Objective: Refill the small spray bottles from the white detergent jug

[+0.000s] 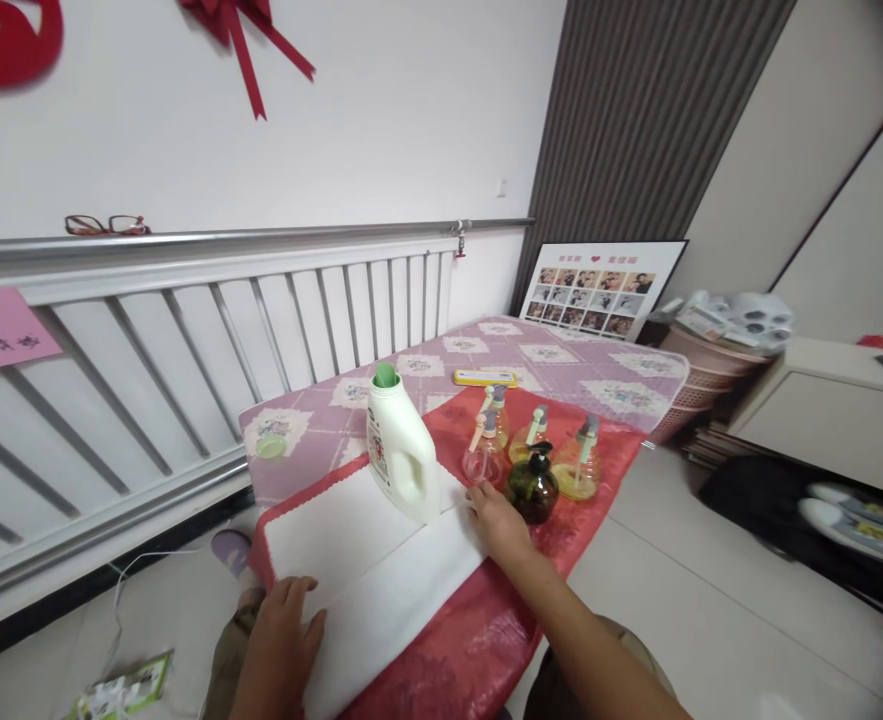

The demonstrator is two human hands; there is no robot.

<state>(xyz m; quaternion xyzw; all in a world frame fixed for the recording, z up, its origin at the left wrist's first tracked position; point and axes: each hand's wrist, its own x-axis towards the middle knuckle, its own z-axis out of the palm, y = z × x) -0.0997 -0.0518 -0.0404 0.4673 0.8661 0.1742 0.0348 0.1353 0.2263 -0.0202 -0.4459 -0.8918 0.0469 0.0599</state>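
A white folded cloth point(381, 600) lies across the near part of the table. My left hand point(285, 635) rests at its left edge, thumb apart from the fingers. At the opposite edge, the fingers of my right hand point(499, 525) lie on the cloth, with the palm turned down. An uncapped white detergent jug point(403, 450) with a green spout stands upright on the cloth between my hands. Just beyond my right hand is a dark green pump bottle point(532, 488). Several clear pump bottles with yellowish tints, one being a pink-tinged bottle point(484, 455), stand close behind it.
A red cover point(441, 660) lies over a purple patterned tablecloth point(553, 355). A green cap point(270, 446) sits at the left and a yellow-and-white box point(486, 378) at the back. A white radiator point(336, 320) borders the table; stacked baskets point(703, 370) stand right.
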